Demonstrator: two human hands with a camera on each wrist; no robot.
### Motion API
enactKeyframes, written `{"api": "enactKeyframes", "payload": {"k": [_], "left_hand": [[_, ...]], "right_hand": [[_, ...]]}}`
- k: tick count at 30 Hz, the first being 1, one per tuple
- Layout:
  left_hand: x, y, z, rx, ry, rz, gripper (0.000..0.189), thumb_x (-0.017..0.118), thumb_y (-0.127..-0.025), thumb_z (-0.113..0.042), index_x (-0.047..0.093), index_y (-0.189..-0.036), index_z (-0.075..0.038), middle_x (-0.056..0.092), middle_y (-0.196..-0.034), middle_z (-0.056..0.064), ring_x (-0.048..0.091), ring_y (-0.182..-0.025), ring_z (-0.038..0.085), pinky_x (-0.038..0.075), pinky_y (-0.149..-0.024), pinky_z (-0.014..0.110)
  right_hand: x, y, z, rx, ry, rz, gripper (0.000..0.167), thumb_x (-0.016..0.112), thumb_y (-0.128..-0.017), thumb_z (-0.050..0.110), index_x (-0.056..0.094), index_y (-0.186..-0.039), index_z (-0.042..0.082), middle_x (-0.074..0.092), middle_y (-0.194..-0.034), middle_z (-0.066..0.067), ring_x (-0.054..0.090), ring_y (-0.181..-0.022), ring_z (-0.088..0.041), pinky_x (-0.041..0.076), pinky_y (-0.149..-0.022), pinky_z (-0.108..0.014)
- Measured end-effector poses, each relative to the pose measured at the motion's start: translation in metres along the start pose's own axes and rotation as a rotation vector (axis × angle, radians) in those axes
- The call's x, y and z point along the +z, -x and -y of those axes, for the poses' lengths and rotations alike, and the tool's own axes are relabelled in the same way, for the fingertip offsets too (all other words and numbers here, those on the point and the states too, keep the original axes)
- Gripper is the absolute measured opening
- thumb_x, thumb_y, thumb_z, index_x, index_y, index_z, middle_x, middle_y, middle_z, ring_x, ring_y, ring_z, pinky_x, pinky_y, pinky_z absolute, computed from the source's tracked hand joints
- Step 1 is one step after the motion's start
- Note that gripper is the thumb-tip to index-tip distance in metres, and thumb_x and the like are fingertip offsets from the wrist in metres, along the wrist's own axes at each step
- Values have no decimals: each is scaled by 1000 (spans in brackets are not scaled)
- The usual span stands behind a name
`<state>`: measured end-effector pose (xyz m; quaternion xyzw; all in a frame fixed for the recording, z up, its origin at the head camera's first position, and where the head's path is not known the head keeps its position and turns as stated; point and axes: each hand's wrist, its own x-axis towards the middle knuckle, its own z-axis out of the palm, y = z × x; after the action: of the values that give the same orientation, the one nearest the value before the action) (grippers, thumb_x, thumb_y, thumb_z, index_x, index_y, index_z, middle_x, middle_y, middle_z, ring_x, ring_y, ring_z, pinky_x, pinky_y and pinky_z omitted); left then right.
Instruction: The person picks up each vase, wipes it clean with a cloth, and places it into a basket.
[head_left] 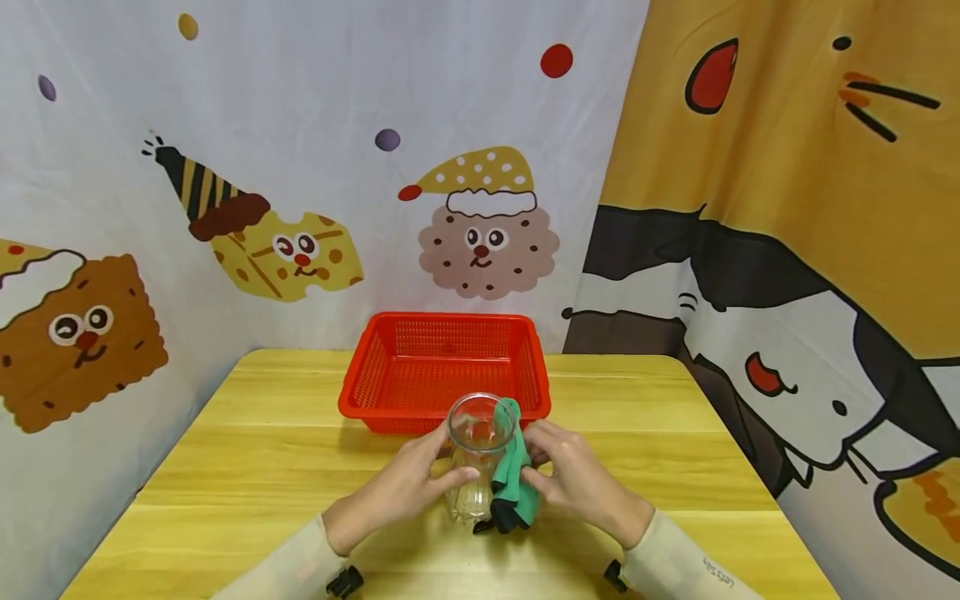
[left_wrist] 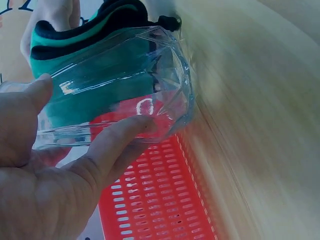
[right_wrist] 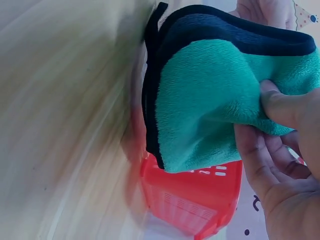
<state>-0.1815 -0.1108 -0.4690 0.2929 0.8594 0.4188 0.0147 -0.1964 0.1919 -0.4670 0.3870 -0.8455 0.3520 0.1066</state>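
My left hand (head_left: 408,479) grips a clear glass vase (head_left: 471,487), thumb on the near side and fingers round the far left side. It stands upright with its round mouth facing up, and its faceted base shows in the left wrist view. A green cloth (right_wrist: 205,95) with black edging is pinched between the thumb and fingers of my right hand (head_left: 581,475). The cloth hangs against the right side of the glass, with part of it at the rim. In the left wrist view the cloth (left_wrist: 80,60) shows through the glass wall.
Just beyond the hands sits a red plastic basket (head_left: 444,423) with perforated walls, nothing visible inside it. Everything rests on a wood-grain table (head_left: 285,450). Behind the table hangs a curtain (head_left: 315,108) printed with cartoon figures.
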Motion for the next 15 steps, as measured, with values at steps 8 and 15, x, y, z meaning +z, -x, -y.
{"api": "enactKeyframes", "payload": {"k": [8, 15], "left_hand": [[1, 0, 0, -20, 11, -4, 76, 75, -115, -46, 39, -180, -28, 70, -166, 12, 77, -142, 42, 68, -116, 60], [2, 1, 0, -11, 9, -17, 78, 76, -115, -46, 38, -180, -27, 68, -169, 11, 76, -143, 43, 68, -115, 62]], "right_hand": [[1, 0, -3, 35, -16, 61, 33, 87, -91, -16, 76, -108, 10, 76, -106, -2, 81, -90, -13, 70, -77, -17], [1, 1, -4, 20, 32, 78, 35, 87, -88, -15, 74, -101, 14, 72, -100, 3, 74, -87, -6, 70, -72, -21]]}}
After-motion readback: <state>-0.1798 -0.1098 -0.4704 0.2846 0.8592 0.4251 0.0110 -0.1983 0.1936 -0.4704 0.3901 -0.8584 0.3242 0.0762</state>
